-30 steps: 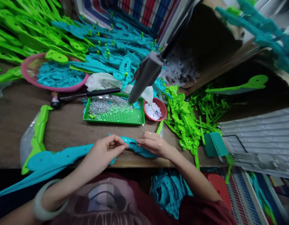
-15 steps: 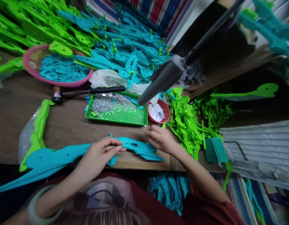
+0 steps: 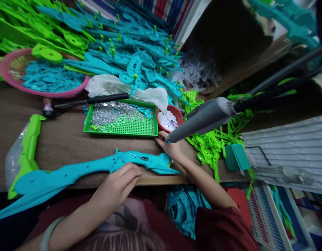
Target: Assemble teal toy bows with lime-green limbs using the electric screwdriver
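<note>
- Long turquoise plastic piece: on the worktop, along the near edge, lower left to lower centre of the frame. Pointed left end sticks out past the edge, so judge it easy to knock or tip; the wider centre section is the better place to steady it.
- Dark slot with a shiny insert: faces up, right part of the piece. Good access. Check it sits level and flush before loading it; can't tell from here if it's seated.
- Left hand: lower centre, fingers bunched, thumb close to index, at the piece's near edge. Nothing visible in the pinch. Light fingertip pressure should do; keep clear of the slot.
- Right hand: centre, narrow, fingers by the tray's near right corner. Can't tell if it holds anything. Small bits want a thumb-and-index pick, one at a time.
- Grey cylindrical hanging tool: tip overlaps the right hand in view; contact unclear. If used, line it up square to the surface, no side load.
- Green perforated plastic tray: just above the piece, silver metal bits heaped left. Pick from the thin edge of the heap to avoid doubles.
- Small red plastic basket: right of the tray, white pieces inside. Mind the rim with the knuckles.
- Black-handled hammer: handle across the tray's upper left. Don't snag it.
</note>
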`<state>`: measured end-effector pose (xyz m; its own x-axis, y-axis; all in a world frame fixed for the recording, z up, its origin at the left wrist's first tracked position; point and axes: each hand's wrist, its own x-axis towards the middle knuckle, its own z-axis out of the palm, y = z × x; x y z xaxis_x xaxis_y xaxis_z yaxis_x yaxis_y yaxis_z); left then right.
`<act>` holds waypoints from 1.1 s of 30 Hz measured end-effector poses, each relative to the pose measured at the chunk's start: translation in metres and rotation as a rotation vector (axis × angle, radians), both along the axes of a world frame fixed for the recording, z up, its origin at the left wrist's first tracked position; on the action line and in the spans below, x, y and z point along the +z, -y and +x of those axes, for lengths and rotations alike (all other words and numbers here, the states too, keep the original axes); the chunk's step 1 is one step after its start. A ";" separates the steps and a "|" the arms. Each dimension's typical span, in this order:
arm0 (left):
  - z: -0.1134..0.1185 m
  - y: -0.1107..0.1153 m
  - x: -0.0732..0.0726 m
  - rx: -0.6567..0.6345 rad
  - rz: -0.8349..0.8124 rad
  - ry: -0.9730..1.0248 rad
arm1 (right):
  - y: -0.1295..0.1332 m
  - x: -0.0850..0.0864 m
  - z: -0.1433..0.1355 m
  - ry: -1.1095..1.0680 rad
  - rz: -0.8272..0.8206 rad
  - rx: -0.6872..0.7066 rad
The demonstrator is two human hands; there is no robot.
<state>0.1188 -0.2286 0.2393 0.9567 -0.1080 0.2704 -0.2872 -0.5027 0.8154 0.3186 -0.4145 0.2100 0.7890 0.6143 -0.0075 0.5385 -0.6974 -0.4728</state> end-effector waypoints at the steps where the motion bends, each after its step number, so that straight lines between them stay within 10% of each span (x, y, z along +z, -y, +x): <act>1: -0.002 -0.001 0.000 0.005 0.008 0.007 | 0.000 0.000 0.001 -0.009 -0.007 0.024; 10: -0.013 -0.001 -0.005 0.038 0.068 0.040 | 0.013 0.014 0.011 0.187 -0.290 0.229; 18: -0.005 0.019 -0.002 -0.006 0.444 -0.156 | 0.023 0.026 0.004 0.267 -0.279 0.372; 24: -0.009 0.014 -0.012 -0.016 0.309 -0.150 | 0.016 0.050 -0.019 0.147 0.105 0.721; 33: -0.010 0.021 -0.023 0.037 0.198 -0.125 | -0.016 0.056 -0.024 0.470 -0.256 1.086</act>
